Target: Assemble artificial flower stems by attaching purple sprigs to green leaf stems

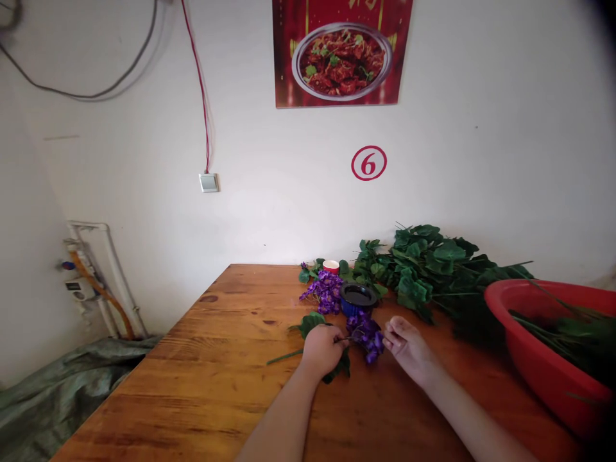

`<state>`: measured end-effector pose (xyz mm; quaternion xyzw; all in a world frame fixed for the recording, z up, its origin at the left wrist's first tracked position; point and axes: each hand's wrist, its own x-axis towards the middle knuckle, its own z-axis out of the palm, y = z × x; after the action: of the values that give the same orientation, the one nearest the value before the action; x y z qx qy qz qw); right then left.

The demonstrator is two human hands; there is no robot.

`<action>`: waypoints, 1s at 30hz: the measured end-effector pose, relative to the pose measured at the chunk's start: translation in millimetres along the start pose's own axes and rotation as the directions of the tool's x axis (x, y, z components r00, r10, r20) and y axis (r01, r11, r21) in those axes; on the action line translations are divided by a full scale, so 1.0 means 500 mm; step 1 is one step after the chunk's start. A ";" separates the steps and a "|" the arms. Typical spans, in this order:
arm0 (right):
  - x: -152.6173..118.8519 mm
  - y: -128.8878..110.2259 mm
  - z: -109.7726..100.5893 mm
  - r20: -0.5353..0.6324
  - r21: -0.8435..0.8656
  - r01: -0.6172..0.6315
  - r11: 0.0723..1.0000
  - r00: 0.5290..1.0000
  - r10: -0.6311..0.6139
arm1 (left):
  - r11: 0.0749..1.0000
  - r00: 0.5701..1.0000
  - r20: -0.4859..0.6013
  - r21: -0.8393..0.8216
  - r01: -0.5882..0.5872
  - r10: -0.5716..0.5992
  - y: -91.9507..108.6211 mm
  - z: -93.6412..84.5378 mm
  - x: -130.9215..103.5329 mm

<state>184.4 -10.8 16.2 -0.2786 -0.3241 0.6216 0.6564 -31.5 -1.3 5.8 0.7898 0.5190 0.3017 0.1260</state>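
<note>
My left hand [323,350] is closed around the stem of an artificial sprig, with green leaves [312,323] and a green stem sticking out on its left. Purple flowers [366,335] stand out from its right side, between my two hands. Close to the right edge of those flowers is my right hand [407,346], its fingers bent and the fingertips near each other; whether something small is between them cannot be made out. Behind the held flowers sits a dark blue round container [359,297], with another purple flower bunch [326,292] beside it on the left.
A large pile of green leafy stems [433,263] lies at the table's back right. The red basin [553,346] at the right holds more green stems. A small red and white cup [331,265] stands near the wall. The wooden table [206,359] ends at a slanted left edge.
</note>
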 end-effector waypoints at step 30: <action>0.023 -0.044 -0.014 -0.327 -0.416 0.124 0.901 0.904 -0.275 | 0.917 0.998 -0.047 -0.399 0.025 -0.048 0.001 -0.012 0.017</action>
<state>203.9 -0.6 29.4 -0.4811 -0.3345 0.4082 0.7000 -32.7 5.5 13.8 0.7290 0.4647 0.4206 0.2751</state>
